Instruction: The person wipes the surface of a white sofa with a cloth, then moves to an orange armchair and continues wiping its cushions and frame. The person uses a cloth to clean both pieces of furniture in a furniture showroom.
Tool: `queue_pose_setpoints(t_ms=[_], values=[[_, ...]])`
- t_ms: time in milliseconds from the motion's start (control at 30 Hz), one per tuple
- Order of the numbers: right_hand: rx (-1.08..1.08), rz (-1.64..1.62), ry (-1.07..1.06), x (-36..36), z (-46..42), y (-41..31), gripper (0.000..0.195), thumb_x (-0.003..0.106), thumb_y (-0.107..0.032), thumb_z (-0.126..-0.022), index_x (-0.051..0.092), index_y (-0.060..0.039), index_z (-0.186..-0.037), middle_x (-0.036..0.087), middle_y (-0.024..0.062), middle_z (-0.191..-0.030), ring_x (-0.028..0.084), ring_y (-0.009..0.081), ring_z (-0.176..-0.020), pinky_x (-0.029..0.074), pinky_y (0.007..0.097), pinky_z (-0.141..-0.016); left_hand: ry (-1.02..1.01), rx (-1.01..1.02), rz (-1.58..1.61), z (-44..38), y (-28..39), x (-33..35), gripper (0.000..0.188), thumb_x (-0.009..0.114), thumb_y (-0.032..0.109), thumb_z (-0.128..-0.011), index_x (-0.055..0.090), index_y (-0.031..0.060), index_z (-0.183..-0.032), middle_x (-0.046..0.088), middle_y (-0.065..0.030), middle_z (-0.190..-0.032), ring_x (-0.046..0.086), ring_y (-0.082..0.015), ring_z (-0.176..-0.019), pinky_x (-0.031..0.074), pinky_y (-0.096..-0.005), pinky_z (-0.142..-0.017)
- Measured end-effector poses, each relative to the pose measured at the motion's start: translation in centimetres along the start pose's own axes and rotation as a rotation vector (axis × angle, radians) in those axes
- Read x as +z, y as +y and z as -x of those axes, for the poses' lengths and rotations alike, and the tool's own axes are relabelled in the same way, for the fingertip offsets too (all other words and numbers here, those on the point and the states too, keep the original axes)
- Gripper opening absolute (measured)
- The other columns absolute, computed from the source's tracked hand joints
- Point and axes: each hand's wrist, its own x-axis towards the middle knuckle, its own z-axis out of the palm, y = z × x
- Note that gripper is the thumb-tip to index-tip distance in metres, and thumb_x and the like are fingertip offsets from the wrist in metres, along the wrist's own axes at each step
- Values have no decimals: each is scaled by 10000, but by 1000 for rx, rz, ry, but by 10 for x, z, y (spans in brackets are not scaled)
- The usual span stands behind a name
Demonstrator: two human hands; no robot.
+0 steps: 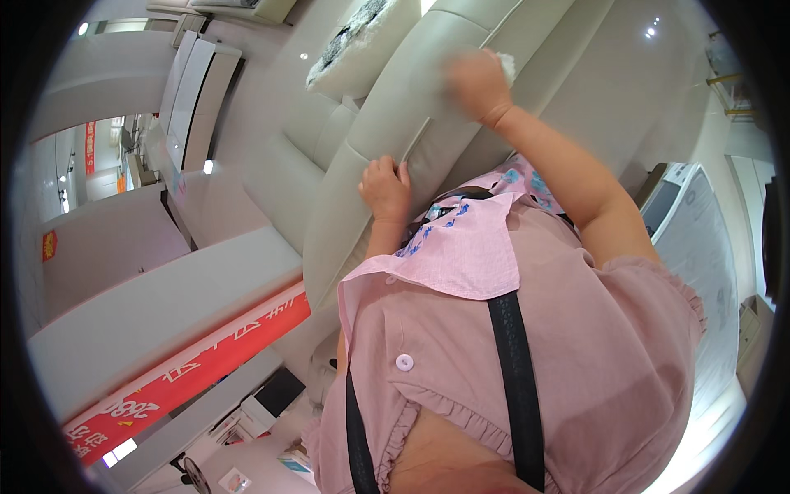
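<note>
My left hand (386,191) rests on the top of a pale grey leather sofa (382,123), its fingers slightly bent and nothing held in them. Farther along the same sofa is my right hand (484,86), blurred and closed just above or against the leather. A bit of white fluffy cloth (507,66) sticks out beside its fist; most of the cloth is hidden by the hand. A pink printed apron (457,259) covers my front, close to the sofa's edge.
A fluffy black-and-white cushion (364,46) lies on the sofa's far side. At the left stand a low white cabinet (191,105) and a red banner with writing (197,370). A plastic-wrapped mattress (703,247) stands at the right, with glossy floor (642,80) beyond the sofa.
</note>
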Motion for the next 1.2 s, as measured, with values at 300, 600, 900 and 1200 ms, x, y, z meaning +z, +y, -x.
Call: queue_pose_setpoints(t_ms=[300, 600, 900, 1200], values=[[-180, -83, -120, -8, 6, -22, 133, 640, -161, -753, 637, -183, -884, 591, -5, -964, 561, 206, -1064, 309, 536, -1095, 66, 134, -55, -14, 23, 3, 227, 707, 214, -818, 577, 149, -993, 566, -51, -958, 575, -280, -929, 427, -440, -765], [7, 106, 0, -4, -30, 75, 253, 687, -163, -776, 657, -228, -1019, 596, -37, -1058, 540, 199, -1128, 314, 526, -1103, 118, 121, -56, -9, 25, 13, 220, 693, 192, -810, 590, 151, -1000, 567, -33, -976, 551, -260, -956, 407, -430, -807], [89, 78, 27, -1, -35, 99, 266, 675, -129, -792, 645, -225, -1037, 605, -41, -1077, 534, 212, -1148, 332, 521, -1094, 191, 37, -51, -4, 35, 19, 206, 682, 171, -820, 585, 159, -1001, 565, -37, -964, 547, -273, -935, 403, -422, -795], [145, 50, -102, -6, -45, 95, 242, 620, -115, -839, 662, -227, -1049, 614, -35, -1097, 534, 230, -1137, 344, 473, -1078, 144, 47, -52, -7, 26, 15, 230, 710, 201, -806, 593, 180, -1003, 567, -20, -988, 543, -254, -965, 408, -418, -814]])
